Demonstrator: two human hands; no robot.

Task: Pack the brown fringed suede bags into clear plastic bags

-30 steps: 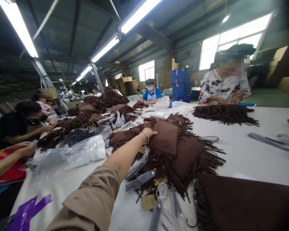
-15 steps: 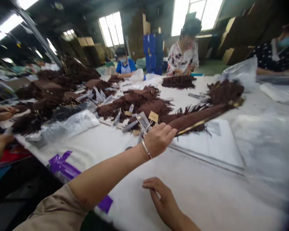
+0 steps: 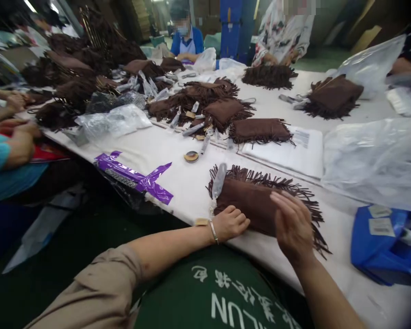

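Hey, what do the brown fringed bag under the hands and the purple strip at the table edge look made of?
Brown fringed bag: likely suede or faux suede, matte and napped, no shine, fringe cut in strips. Purple strip: probably glossy plastic film or tape; it catches light and creases.

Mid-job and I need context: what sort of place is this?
Probably a bag factory's packing line: piles of brown fringed bags on a long white table, workers seated along it, clear plastic bags beside them.

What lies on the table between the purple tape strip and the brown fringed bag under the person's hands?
Between the purple tape strip and the fringed bag, the head view shows only bare white table.
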